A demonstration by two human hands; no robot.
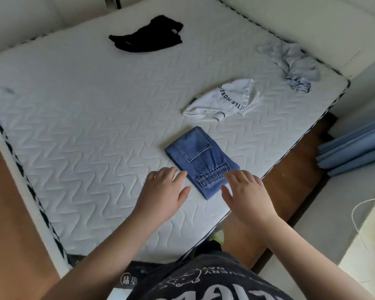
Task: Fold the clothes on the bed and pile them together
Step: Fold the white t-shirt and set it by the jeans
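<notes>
A folded pair of blue jeans (200,160) lies as a neat rectangle on the white quilted mattress (85,118), near its front right edge. My left hand (165,191) hovers flat just left of the jeans, fingers straight. My right hand (245,191) is spread at the jeans' near corner, fingertips at the elastic waistband. Neither hand grips anything. Beyond the jeans lies a crumpled white T-shirt (223,100) with black lettering. A rumpled pale blue garment (294,66) sits by the far right corner. A black garment (147,35) lies unfolded at the far side.
The mattress edge runs diagonally just right of the jeans, with brown wooden floor (290,169) below it. Folded blue cloth (355,146) lies on the floor at the right. A white cord (359,215) hangs at the right edge. White walls bound the far side.
</notes>
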